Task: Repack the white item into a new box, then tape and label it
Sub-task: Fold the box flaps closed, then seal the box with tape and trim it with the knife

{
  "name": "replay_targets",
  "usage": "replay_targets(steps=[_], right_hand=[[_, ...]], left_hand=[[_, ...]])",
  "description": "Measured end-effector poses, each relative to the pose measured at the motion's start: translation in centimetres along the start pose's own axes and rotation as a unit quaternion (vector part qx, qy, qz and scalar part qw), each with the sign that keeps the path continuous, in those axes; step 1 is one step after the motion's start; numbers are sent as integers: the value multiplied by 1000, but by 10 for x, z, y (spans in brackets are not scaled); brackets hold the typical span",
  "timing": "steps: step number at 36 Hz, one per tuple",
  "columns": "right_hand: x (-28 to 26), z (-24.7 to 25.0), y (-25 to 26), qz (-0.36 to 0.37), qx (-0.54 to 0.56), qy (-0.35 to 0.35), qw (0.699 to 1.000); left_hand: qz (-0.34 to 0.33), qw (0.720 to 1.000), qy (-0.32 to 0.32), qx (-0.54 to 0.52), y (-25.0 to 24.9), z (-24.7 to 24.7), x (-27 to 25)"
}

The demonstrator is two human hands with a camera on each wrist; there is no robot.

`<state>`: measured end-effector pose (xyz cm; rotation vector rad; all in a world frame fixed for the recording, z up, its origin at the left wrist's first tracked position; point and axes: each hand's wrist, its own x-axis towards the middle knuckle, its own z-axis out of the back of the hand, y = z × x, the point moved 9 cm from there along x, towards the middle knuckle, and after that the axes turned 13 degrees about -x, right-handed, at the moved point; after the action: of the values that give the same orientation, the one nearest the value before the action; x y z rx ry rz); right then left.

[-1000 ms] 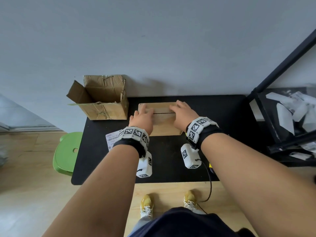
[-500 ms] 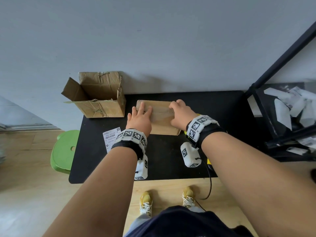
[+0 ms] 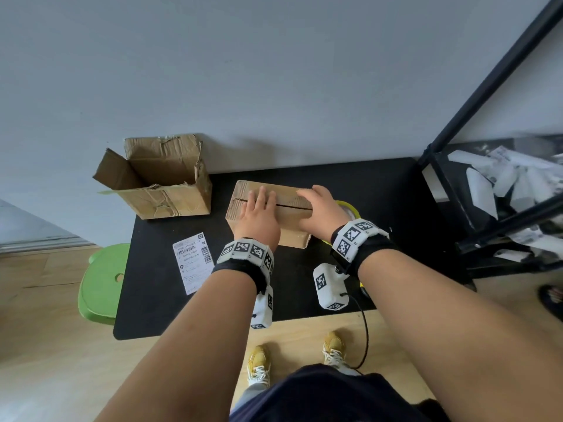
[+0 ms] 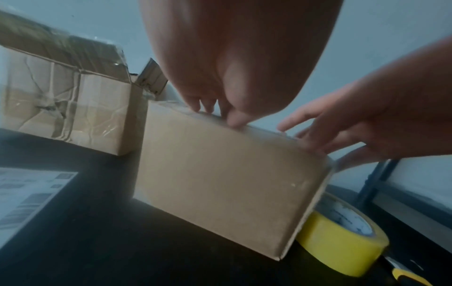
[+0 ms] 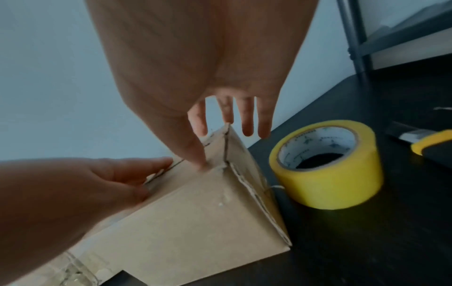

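Note:
The new brown cardboard box (image 3: 289,222) (image 4: 220,183) (image 5: 195,222) stands closed on the black table (image 3: 365,190). My left hand (image 3: 259,208) (image 4: 215,108) lies flat across its top seam, fingers straight. My right hand (image 3: 318,205) (image 5: 220,120) rests on the box's right end, fingers spread and thumb pressing near the corner. A yellow tape roll (image 3: 350,208) (image 4: 342,243) (image 5: 327,164) lies just right of the box. A white shipping label (image 3: 193,261) (image 4: 24,193) lies on the table to the left. The white item is hidden.
The old torn box (image 3: 161,178) (image 4: 61,116) stands open at the table's back left corner. A yellow-black utility knife (image 5: 430,145) lies right of the tape. A black rack (image 3: 451,193) with white packages is at the right, a green stool (image 3: 100,284) at the left.
My left hand has slid forward over the top seam, and the right hand has shifted toward the box's right end. The tape roll now shows beside the box.

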<state>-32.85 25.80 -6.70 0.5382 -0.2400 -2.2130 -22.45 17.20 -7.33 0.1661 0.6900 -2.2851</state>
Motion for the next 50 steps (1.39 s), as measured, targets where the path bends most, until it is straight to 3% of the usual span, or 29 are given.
replay_targets(steps=[4,9,14,20,26,31,35,39,50], right_hand=[[-14,9,-30,-72,35,-89,993],[-26,-6,-77,-177,19,-48,983],[-28,-35,-80,-125,-95,72,985],[-26,-37,-67,-64,-244,77,965],[-27,-30,-64,-63,-295,80,950],[-29,-21,-66,-83,-255,84,960],[-25,-12,-71,-130,-150,92,976],[-25,8,-73,-151,-50,69,985],[-35,62,-73,-180,62,-32,981]], left_hand=[[9,1000,10,-5,-2,-5,3],[9,1000,8,-8,0,-13,10],[5,1000,-6,10,0,-17,10],[-6,1000,-17,16,1,-18,9],[-8,1000,-16,16,1,-17,9],[-9,1000,-22,-2,-1,-13,8],[-10,999,-48,-8,-8,-2,3],[0,998,-62,-27,-14,8,0],[14,998,-51,-20,-34,28,1]])
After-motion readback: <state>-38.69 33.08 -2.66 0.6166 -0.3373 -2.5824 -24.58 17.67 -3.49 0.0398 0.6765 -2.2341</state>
